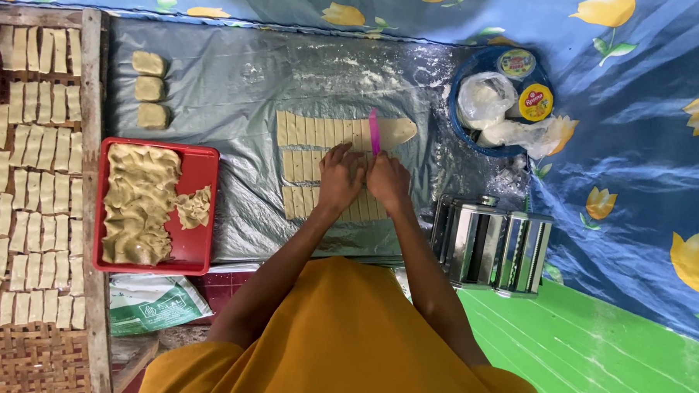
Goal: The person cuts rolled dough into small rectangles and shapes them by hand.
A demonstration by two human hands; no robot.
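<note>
Pinched in my right hand (389, 182) is a pink plastic cutter (374, 132), its blade standing on edge across the top strip of rolled dough (344, 131), with the fingers closed on its lower end. Right beside it, touching, my left hand (340, 177) lies palm down with fingers spread flat on the cut dough pieces (298, 165), holding nothing. Under both hands the dough lies in three rows; the top row is scored into narrow rectangles up to the cutter, and beyond the blade, away from my left hand, an uncut rounded end remains. All of it rests on a grey plastic sheet (237, 92) dusted with flour above the strips. Out past my left hand sits a red tray (198, 214) heaped with crumpled dough scraps (138, 205), and above that tray three small dough lumps (149, 89) line up on the sheet. Farther that way a woven rack (27, 340) carries many rows of cut strips. Out past my right hand, near my forearm, stands a metal pasta roller (491, 244). Up from it a blue basin (464, 131) holds plastic bags and two round tubs. A blue flowered cloth (639, 114) lies beneath everything on that side.
</note>
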